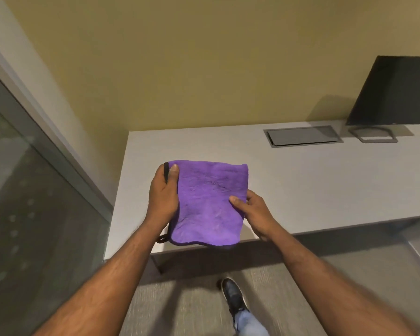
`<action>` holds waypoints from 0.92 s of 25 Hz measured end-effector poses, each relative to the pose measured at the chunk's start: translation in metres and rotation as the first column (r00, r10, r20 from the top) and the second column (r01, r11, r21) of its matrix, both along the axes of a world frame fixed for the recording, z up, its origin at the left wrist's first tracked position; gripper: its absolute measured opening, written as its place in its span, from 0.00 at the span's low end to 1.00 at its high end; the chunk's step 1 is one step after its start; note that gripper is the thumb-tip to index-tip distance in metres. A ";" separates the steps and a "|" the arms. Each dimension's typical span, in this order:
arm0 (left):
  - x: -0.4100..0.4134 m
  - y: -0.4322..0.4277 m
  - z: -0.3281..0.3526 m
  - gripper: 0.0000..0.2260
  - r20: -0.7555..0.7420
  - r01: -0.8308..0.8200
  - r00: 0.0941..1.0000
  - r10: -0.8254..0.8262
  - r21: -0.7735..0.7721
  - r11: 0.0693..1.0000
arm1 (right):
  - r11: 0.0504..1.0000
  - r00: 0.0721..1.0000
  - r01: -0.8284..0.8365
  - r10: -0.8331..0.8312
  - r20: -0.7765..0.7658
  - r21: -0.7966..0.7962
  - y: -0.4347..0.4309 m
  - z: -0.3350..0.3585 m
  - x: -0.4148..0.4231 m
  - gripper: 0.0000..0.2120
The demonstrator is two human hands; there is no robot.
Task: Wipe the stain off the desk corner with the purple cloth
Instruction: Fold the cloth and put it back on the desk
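Left hand [164, 195] and right hand [252, 209] each pinch an edge of the purple cloth [210, 202] above the desk [301, 180] corner. Cloth looks soft, light, floppy; probably best bunched in one palm; no stain visible.

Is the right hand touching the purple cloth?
Touching. The head view shows the right hand with its thumb pressed on top of the purple cloth, at its right edge.

Desk [301, 185] bare around the corner; monitor [395, 90] and cable hatch [303, 136] far right.

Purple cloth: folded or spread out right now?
Folded. The purple cloth forms a compact rectangle with a doubled far edge, pinched by left hand and right hand.
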State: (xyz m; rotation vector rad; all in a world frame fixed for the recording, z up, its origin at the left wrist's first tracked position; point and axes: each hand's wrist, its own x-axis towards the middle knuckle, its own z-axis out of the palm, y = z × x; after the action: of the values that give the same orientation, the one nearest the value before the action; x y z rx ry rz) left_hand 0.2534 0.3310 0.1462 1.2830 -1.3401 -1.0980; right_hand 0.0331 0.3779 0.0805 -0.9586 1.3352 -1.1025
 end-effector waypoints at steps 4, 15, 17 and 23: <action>-0.043 -0.044 -0.009 0.18 -0.146 0.000 0.988 0.057 0.361 0.932 | 0.997 0.997 0.071 -0.071 -0.030 -0.007 -0.028 0.004 -0.031 0.15; -0.189 -0.162 -0.101 0.07 -0.138 0.133 0.987 -0.085 0.392 0.910 | 0.962 0.963 0.249 -0.235 -0.129 0.108 -0.178 -0.027 -0.185 0.17; -0.214 -0.193 -0.108 0.09 -0.087 0.113 0.993 -0.086 0.377 0.919 | 0.962 0.953 0.252 -0.229 -0.198 0.105 -0.211 -0.035 -0.211 0.21; -0.269 -0.286 -0.131 0.16 0.045 0.064 0.995 -0.090 0.408 0.911 | 0.977 0.856 0.207 -0.151 -0.494 0.060 -0.317 -0.061 -0.268 0.20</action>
State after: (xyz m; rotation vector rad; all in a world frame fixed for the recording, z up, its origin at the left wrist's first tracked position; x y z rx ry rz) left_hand -0.0160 0.0445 0.0152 1.5859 -1.2557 -1.4584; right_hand -0.2348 0.0605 0.0197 -1.0894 1.9131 -0.9408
